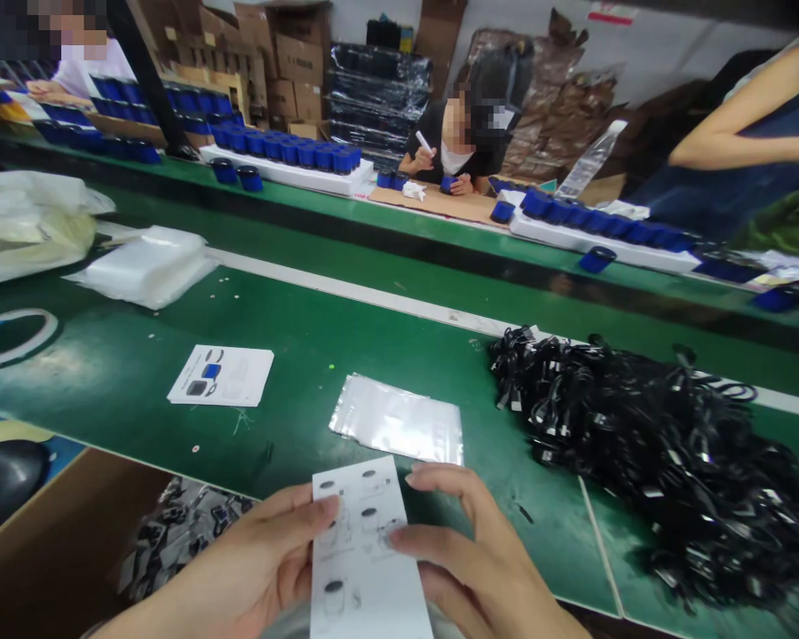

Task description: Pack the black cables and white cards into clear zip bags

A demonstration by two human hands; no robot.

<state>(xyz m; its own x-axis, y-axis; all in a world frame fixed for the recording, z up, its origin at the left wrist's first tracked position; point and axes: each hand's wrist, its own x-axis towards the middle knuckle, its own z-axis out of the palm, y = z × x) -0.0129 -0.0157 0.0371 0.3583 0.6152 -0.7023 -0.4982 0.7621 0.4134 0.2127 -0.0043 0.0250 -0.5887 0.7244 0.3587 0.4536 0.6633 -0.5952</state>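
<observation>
A white printed instruction leaflet (366,568) with small product drawings is held up in front of me, at the table's near edge. My left hand (266,559) is closed on its left side, thumb on the printed face and fingers behind. At the right edge, my right hand (472,550) grips the leaflet too, one digit on the face and lower fingers partly hidden behind it; its uppermost finger stands apart from the paper. Just beyond lie clear plastic bags (399,417) in a flat stack. Farther left is a stack of similar leaflets (223,375).
A large heap of black cables (639,453) covers the right side. Plastic sleeves (150,262) and a tape roll (17,337) lie left. Below the edge, a cardboard box (59,541) holds bagged parts. Across the bench, a person (466,124) handles blue items beside trays (293,164).
</observation>
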